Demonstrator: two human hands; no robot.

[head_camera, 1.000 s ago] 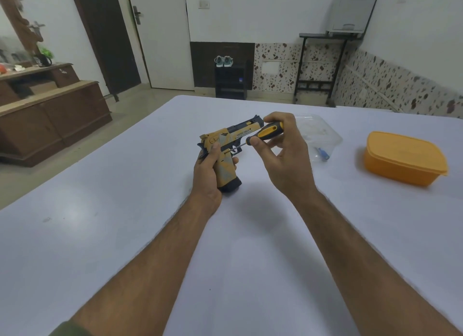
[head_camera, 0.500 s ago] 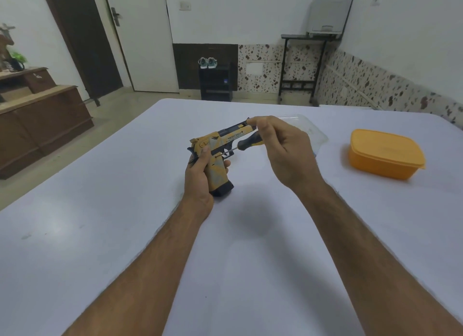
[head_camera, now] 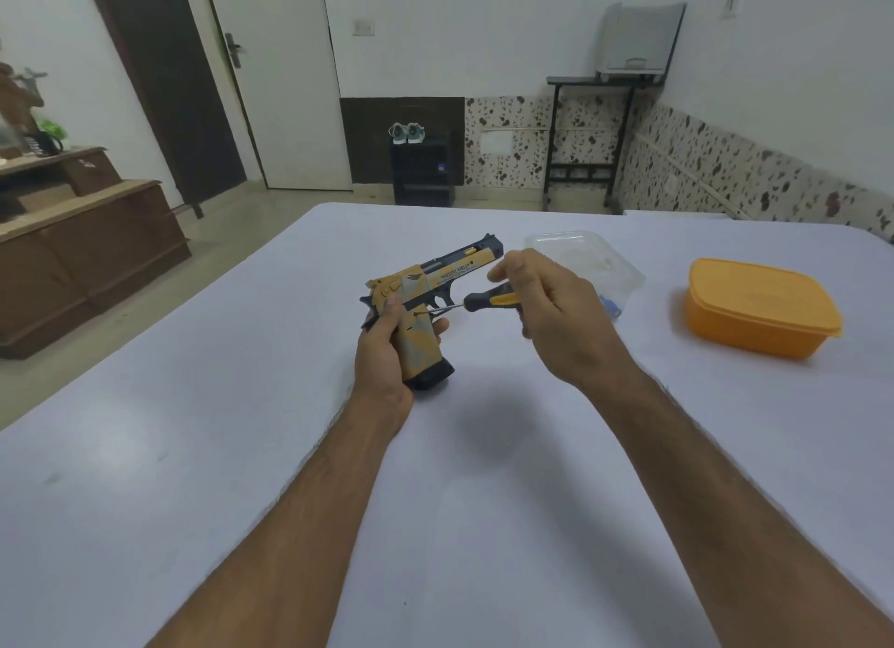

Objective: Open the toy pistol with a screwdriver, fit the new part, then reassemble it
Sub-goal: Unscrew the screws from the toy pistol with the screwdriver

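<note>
Both of your hands are at the toy pistol (head_camera: 425,304), which sits above the middle of the white table (head_camera: 193,454) with its muzzle pointing away from you and to the right. Your left hand (head_camera: 387,352) is wrapped closed around the pistol's grip, thumb laid along the side nearest you, fingertips showing round the far side, and the dark base of the grip pointing down toward the tabletop. Your right hand (head_camera: 556,318) is just right of the pistol, curled round the black-and-yellow handle of the screwdriver (head_camera: 484,301); the forefinger is lifted a little off the handle, so the hold is loose rather than clenched. The screwdriver's thin shaft runs left from that handle, and its tip meets the pistol's side at the top of the grip, just behind the trigger guard. Right of the pistol, behind your right hand, stands a clear plastic container (head_camera: 585,260) with something small and blue (head_camera: 610,305) at its near edge. Farther right of the pistol, well apart, is an orange lidded box (head_camera: 759,306).
</note>
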